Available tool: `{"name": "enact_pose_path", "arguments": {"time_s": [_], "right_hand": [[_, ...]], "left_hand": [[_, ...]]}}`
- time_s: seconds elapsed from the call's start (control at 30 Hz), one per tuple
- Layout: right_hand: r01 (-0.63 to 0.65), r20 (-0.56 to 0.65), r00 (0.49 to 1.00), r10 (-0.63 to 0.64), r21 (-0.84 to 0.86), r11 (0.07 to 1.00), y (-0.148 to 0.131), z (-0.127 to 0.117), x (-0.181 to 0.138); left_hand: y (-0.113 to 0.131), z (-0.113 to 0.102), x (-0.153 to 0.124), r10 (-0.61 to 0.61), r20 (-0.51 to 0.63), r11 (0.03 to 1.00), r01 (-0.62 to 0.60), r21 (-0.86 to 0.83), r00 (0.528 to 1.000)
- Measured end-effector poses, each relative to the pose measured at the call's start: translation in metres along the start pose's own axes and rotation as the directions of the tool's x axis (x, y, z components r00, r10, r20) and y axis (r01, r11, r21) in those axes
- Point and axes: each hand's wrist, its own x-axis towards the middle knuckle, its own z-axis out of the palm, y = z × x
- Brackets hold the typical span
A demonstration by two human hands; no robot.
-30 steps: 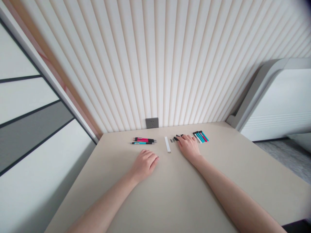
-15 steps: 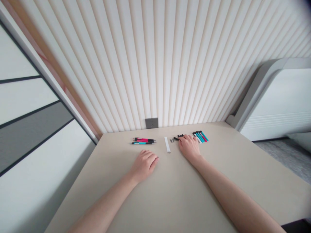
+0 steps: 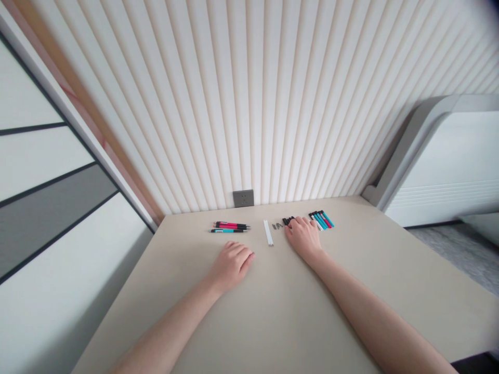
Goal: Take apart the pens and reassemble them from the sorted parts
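My left hand (image 3: 233,263) lies palm down on the beige table (image 3: 273,311), fingers loosely stretched, holding nothing. My right hand (image 3: 305,236) rests farther back, its fingertips on a small pile of black pen parts (image 3: 287,221). Whether those fingers grip a part I cannot see. Left of my right hand lie white refill tubes (image 3: 268,232) and small grey springs (image 3: 277,226). Three assembled pens, red and teal (image 3: 230,226), lie beyond my left hand. Teal, red and white pen barrels (image 3: 322,219) lie just right of my right hand.
A ribbed white wall rises behind the table, with a grey socket plate (image 3: 244,198) at its foot. A grey and white cabinet (image 3: 440,161) stands at the right. Panelled wall sections run along the left.
My right hand's fingers shifted slightly over the black parts, and the one black piece that stuck out to the left now lies with the pile. My left hand has not moved.
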Motion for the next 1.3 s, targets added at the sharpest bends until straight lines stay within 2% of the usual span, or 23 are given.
{"name": "enact_pose_path", "arguments": {"time_s": [0.63, 0.83, 1.07, 1.3], "right_hand": [[0.015, 0.047, 0.999, -0.018, 0.060, 0.998, 0.005, -0.005, 0.000], [-0.054, 0.012, 0.998, 0.054, 0.051, 0.997, 0.021, -0.017, -0.007], [-0.160, 0.109, 0.981, 0.160, -0.015, 0.987, 0.036, -0.028, -0.009], [-0.132, 0.199, 0.972, 0.124, 0.025, 0.991, 0.029, -0.019, -0.009]], "left_hand": [[-0.001, 0.001, 0.000, 0.007, 0.002, 1.000, -0.007, 0.007, 1.000], [-0.001, 0.001, 0.000, 0.011, -0.001, 1.000, -0.011, 0.003, 1.000], [0.000, 0.000, 0.000, 0.007, 0.011, 1.000, -0.007, 0.003, 1.000], [0.000, 0.000, 0.000, 0.007, 0.011, 1.000, -0.007, 0.003, 1.000]]}}
